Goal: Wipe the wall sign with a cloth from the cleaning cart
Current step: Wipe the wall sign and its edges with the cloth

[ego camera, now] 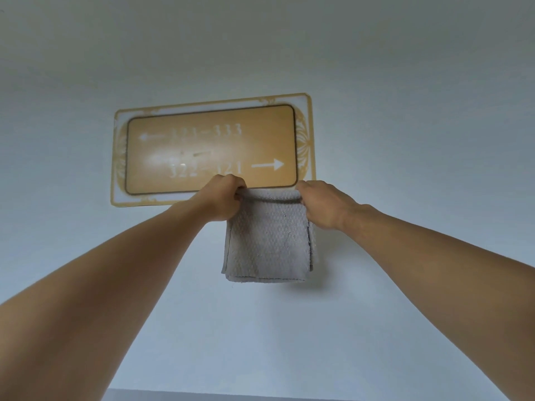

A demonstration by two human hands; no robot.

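Left grip: the left hand [223, 198] is closed on the top left corner of the folded grey textured cloth [267, 244], fingers curled over its upper edge.
Right grip: the right hand [324, 204] is closed on the top right corner of the same cloth, pinching the upper edge; its fingertips are hidden behind the fabric.
Cloth: held taut between the two hands along its top edge and hanging free below, in several layers, with the lower hem loose. Its top edge lies level with the lower right border of the sign; whether it touches the sign or wall cannot be told.
Sign: a gold rectangular wall sign with a white ornate border [211, 149], mounted on the pale wall [405, 111] above the hands and slightly tilted in this view. It shows two white arrows, one pointing left and one pointing right, beside room numbers.
Progress: the cloth is in hand and raised to the sign, so fetching appears done. The cloth covers none of the gold panel, so wiping seems about to begin or only partly done.
Hard to make out: a bright glare or smear across the panel's centre blurs the numbers. The cleaning cart is out of view.
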